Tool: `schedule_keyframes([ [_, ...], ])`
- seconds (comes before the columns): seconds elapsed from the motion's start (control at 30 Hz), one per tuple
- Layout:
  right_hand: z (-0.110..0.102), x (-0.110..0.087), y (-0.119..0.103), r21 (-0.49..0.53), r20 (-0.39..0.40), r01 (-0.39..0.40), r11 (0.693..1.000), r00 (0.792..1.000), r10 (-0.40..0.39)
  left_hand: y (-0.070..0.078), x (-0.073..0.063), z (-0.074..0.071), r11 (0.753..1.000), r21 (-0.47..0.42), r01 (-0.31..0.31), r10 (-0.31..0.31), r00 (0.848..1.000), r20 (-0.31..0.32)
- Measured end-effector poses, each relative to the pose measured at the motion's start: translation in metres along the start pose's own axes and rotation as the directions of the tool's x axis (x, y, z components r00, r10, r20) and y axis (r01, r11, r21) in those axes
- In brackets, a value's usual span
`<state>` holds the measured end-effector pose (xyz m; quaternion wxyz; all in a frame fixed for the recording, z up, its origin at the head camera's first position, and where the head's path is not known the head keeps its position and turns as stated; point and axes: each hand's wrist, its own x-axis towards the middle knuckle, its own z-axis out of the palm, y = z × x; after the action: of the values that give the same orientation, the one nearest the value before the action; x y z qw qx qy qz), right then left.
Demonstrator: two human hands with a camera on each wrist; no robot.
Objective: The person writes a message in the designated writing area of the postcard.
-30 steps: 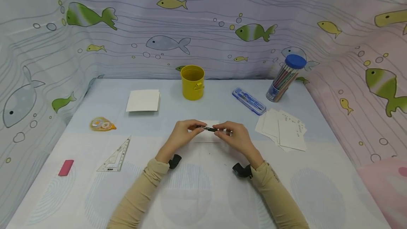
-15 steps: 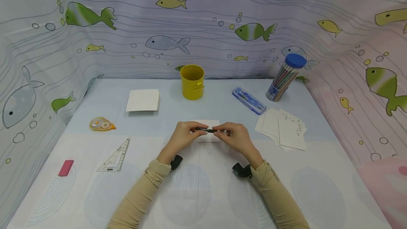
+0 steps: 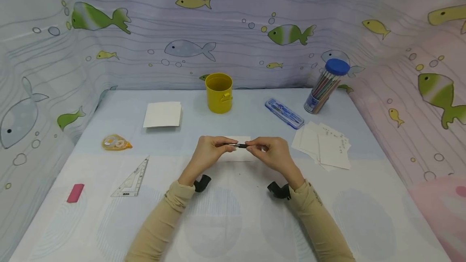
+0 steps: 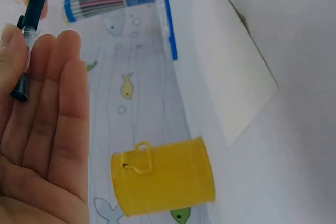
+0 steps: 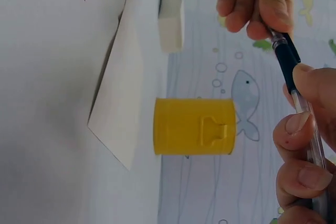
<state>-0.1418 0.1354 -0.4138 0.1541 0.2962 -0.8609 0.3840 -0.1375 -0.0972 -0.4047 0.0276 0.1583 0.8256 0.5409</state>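
Over a white paper sheet [image 3: 236, 156], both hands hold a pen [image 3: 239, 145] with a clear barrel and black parts. My left hand [image 3: 210, 152] pinches one end between thumb and fingers; in the left wrist view, its other fingers extend beside the pen and a black end pokes out below the thumb. From the opposite side, my right hand [image 3: 274, 155] grips the pen. Its fingers curl along the clear barrel in the right wrist view, with the thumb at the dark section [image 5: 286, 64]. Parts of the pen are hidden behind the fingers.
Behind the hands stands a yellow bucket [image 3: 219, 96], with a white paper stack [image 3: 162, 114] to its left. A blue case [image 3: 284, 113], a pencil jar [image 3: 324, 90] and written sheets [image 3: 333, 151] lie right. Correction tape [image 3: 115, 142], a set square [image 3: 136, 179] and a pink eraser [image 3: 75, 193] lie left.
Both hands keep hold of the pen near the same spot, shifting only slightly. Less of the pen's right part shows now, as the right fingers cover it. The head view has tilted a little.
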Motion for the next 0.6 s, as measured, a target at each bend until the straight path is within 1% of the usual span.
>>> schedule_keyframes([
  [0.1,-0.004,0.0,-0.001,-0.008,-0.009,0.02,1.0,1.0,-0.02,0.004,0.001,0.0,1.0,-0.009,0.004,-0.004,1.0,0.003],
  [0.23,-0.008,0.001,-0.003,-0.022,-0.017,0.049,0.999,0.999,-0.049,0.009,0.002,-0.002,1.0,-0.021,0.021,-0.02,1.0,0.021],
  [0.43,-0.01,0.001,-0.003,-0.025,-0.034,0.09,0.996,0.995,-0.091,0.013,0.001,-0.004,0.999,-0.022,0.034,-0.033,0.999,0.038],
  [0.53,-0.012,0.001,-0.004,-0.03,-0.064,0.133,0.991,0.989,-0.134,0.017,0.001,-0.003,0.999,-0.028,0.035,-0.034,0.999,0.03],
  [0.6,-0.015,0.003,-0.004,-0.036,-0.066,0.174,0.984,0.982,-0.176,0.021,0.001,-0.004,0.999,-0.02,0.027,-0.026,0.999,0.032],
])
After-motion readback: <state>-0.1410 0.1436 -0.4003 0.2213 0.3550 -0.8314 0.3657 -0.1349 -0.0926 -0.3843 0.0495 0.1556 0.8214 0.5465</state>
